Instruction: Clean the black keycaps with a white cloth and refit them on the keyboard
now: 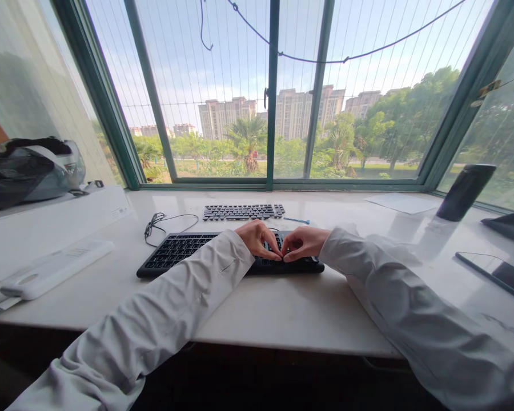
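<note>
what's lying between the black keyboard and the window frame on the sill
In the head view, a block of loose black keycaps lies between the black keyboard and the window frame, with a small blue tool beside it. Both hands are on the keyboard.

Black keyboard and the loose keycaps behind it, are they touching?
Apart. The head view shows bare white sill between the black keyboard and the keycaps.

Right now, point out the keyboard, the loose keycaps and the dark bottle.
keyboard point(175, 252): head view, on its left key rows.
loose keycaps point(240, 212): head view, middle of the row.
dark bottle point(465, 192): head view, mid-body.
</note>
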### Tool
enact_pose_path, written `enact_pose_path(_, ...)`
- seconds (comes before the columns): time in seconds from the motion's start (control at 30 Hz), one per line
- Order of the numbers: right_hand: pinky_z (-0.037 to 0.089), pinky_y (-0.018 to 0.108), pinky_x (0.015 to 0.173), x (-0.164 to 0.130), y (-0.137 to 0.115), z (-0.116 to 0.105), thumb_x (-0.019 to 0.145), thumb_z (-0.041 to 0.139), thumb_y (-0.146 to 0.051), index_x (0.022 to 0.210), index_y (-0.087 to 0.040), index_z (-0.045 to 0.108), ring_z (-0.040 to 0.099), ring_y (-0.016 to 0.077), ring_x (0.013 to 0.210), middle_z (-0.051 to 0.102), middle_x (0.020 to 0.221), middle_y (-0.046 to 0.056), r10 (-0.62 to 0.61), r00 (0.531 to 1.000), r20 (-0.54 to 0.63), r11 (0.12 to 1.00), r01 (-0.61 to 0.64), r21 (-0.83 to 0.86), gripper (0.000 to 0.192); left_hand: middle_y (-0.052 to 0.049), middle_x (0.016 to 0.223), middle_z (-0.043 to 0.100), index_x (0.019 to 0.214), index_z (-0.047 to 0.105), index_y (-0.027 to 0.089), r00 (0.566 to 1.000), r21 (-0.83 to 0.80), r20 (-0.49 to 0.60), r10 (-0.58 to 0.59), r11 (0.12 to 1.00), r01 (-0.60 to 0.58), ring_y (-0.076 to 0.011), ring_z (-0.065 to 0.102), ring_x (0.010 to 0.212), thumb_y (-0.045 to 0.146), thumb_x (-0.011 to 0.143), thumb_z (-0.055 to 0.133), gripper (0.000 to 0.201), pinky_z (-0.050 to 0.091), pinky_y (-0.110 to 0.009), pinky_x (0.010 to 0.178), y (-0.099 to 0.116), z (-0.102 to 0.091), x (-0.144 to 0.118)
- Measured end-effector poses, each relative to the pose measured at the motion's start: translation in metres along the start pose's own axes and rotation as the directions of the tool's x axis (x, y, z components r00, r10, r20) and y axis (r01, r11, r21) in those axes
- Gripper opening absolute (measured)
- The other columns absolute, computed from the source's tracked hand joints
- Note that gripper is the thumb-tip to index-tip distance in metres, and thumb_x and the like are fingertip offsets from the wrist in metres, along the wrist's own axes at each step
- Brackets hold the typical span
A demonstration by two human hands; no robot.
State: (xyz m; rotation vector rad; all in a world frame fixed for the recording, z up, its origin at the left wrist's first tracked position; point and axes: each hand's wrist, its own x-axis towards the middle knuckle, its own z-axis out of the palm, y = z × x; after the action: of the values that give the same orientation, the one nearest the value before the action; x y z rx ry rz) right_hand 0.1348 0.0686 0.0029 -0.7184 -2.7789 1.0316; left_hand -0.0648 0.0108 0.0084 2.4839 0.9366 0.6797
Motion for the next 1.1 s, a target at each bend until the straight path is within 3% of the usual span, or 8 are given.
enact_pose_path(0.13,0.022,0.023,0.046,-0.001,-0.003,0.002,0.064,0.068,-0.048,0.086,-0.014,0.072,0.037,0.0069,0.049,0.052,0.054,-0.003,-0.025,1.0,-0.002,0.996,0.025,-0.088,0.041,-0.002,0.065,0.069,0.072,0.076,0.023,0.998,-0.015,-0.018,0.068,0.998,-0.069,-0.0048,0.045,0.043,0.043,0.06,0.071,0.024,0.029,-0.02,0.041,-0.003,0.003,0.001)
enact_pose_path(0.3,0.023,0.022,0.046,-0.002,-0.008,0.002,0.064,0.068,-0.045,0.084,-0.015,0.072,0.038,0.0071,0.05,0.05,0.054,-0.003,-0.026,0.999,-0.036,0.984,0.019,-0.174,0.037,-0.003,0.073,0.071,0.075,0.076,0.022,0.993,0.049,0.067,0.099,0.994,-0.103,-0.0063,0.051,0.048,0.035,0.065,0.068,0.018,0.033,-0.02,0.044,-0.003,0.0,0.001)
enact_pose_path(0.43,0.024,0.022,0.047,-0.003,-0.016,0.003,0.063,0.069,-0.045,0.081,-0.015,0.072,0.038,0.0074,0.049,0.049,0.052,-0.004,0.009,0.998,-0.066,0.974,-0.024,-0.224,0.035,-0.003,0.075,0.072,0.074,0.076,0.023,0.99,0.081,0.076,0.122,0.988,-0.128,-0.0079,0.057,0.052,0.031,0.066,0.067,0.015,0.037,-0.019,0.048,0.0,-0.002,0.001)
enact_pose_path(0.57,0.026,0.022,0.049,-0.005,-0.02,0.005,0.063,0.069,-0.042,0.081,-0.014,0.072,0.04,0.0077,0.051,0.052,0.055,-0.003,-0.001,0.997,-0.079,0.972,-0.018,-0.234,0.033,0.002,0.075,0.072,0.072,0.076,0.029,0.987,0.194,0.056,0.153,0.968,-0.161,-0.0089,0.062,0.059,0.024,0.063,0.066,0.015,0.038,-0.017,0.05,0.008,-0.004,-0.002)
enact_pose_path(0.77,0.029,0.02,0.05,-0.004,-0.023,0.005,0.062,0.07,-0.04,0.082,-0.016,0.073,0.042,0.0073,0.052,0.053,0.055,-0.004,0.026,0.996,-0.087,0.957,-0.05,-0.285,0.032,0.005,0.08,0.073,0.077,0.074,0.034,0.993,0.498,0.091,0.069,0.861,-0.105,-0.012,0.065,0.072,0.028,0.063,0.061,0.02,0.039,-0.019,0.056,0.024,-0.005,-0.007)
enact_pose_path(0.93,0.03,0.02,0.05,-0.002,-0.02,0.003,0.064,0.068,-0.045,0.082,-0.015,0.074,0.045,0.0081,0.054,0.059,0.058,-0.001,-0.003,0.996,-0.09,0.958,-0.023,-0.284,0.036,0.003,0.071,0.072,0.076,0.073,0.033,0.993,0.649,0.114,-0.004,0.757,-0.072,-0.0131,0.063,0.066,0.032,0.063,0.058,0.02,0.035,-0.02,0.052,0.036,-0.004,-0.007)
enact_pose_path(1.1,0.032,0.02,0.051,-0.003,-0.02,0.004,0.064,0.068,-0.042,0.08,-0.016,0.075,0.048,0.0087,0.054,0.064,0.059,0.0,-0.072,0.992,-0.107,0.951,0.036,-0.308,0.031,0.0,0.061,0.069,0.071,0.073,0.032,0.995,0.73,0.095,0.012,0.679,-0.077,-0.0145,0.06,0.056,0.037,0.065,0.055,0.02,0.029,-0.023,0.048,0.046,0.001,-0.007)
